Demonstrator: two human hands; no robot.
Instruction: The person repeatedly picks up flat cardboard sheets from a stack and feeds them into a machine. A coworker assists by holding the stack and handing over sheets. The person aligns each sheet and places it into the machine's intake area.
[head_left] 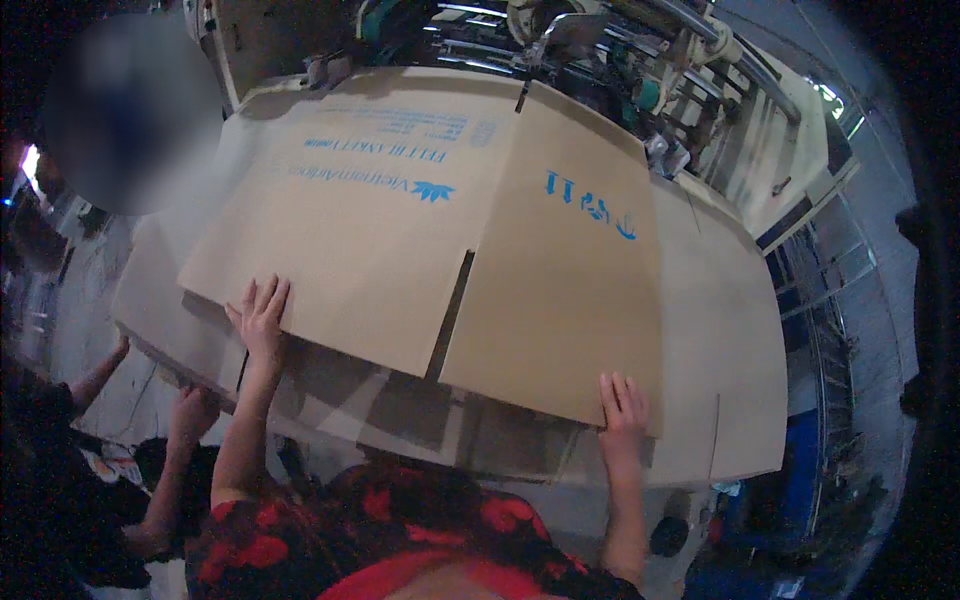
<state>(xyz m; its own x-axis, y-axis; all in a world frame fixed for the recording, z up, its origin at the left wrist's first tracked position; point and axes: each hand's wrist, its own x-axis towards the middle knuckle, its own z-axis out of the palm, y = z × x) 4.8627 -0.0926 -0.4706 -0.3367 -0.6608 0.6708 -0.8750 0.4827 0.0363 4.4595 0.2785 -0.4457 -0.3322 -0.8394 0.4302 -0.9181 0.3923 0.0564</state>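
A large printed cardboard box blank (345, 245) lies in front of me, with blue print, creases and slots between its panels. My left hand (260, 315) rests on its near left edge, fingers spread over the top face. At the near right corner, my right hand (623, 405) lies with fingers stretched out flat on the board; its thumb is hidden. Beneath the blank are more cardboard sheets (715, 320), showing on both sides. Below the near edge of the top blank is a dark gap.
Beyond the blank stands a machine with rollers and metal bars (715, 45). Close on my left, another person's hand (192, 412) is by the edge of the lower cardboard. A metal rack (825, 265) and a blue object (800, 450) are on the right.
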